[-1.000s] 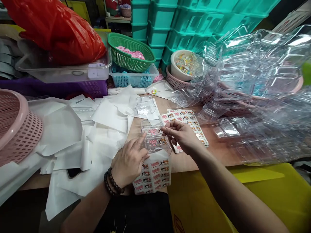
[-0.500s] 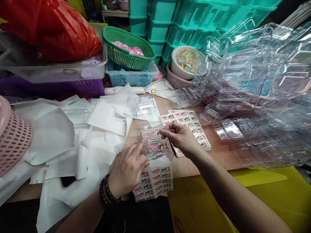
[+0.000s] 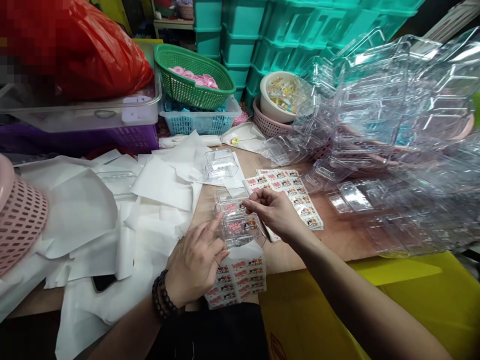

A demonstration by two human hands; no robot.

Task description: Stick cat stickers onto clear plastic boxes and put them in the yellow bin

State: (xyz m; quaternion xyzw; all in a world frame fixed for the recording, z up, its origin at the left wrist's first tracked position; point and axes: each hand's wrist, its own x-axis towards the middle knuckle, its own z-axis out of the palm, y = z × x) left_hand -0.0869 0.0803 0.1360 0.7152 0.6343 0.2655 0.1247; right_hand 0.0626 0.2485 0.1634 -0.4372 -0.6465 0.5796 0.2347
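Observation:
A clear plastic box [image 3: 249, 239] lies with its lid folded back in front of me, with a printed cat sticker [image 3: 243, 226] on its nearer part. My right hand [image 3: 270, 209] pinches the right end of another cat sticker [image 3: 229, 207] between thumb and forefinger, over the farther part. At the box's left side is my left hand [image 3: 197, 257], its forefinger stretched to the sticker's left end and its other fingers bent against the near-left edge. Below the box a sheet of cat stickers [image 3: 240, 282] hangs over the table edge, partly covered by the box and left hand.
More sticker sheets [image 3: 300, 200] lie to the right. Clear boxes [image 3: 375, 110] pile up at the right. White backing paper [image 3: 161, 185] covers the left, with a phone [image 3: 104, 283] partly under it. A green basket [image 3: 195, 82] and white bowl [image 3: 281, 95] stand behind.
The view has shifted slightly, so everything sits a little farther left. Both hands keep their places at the box and sticker.

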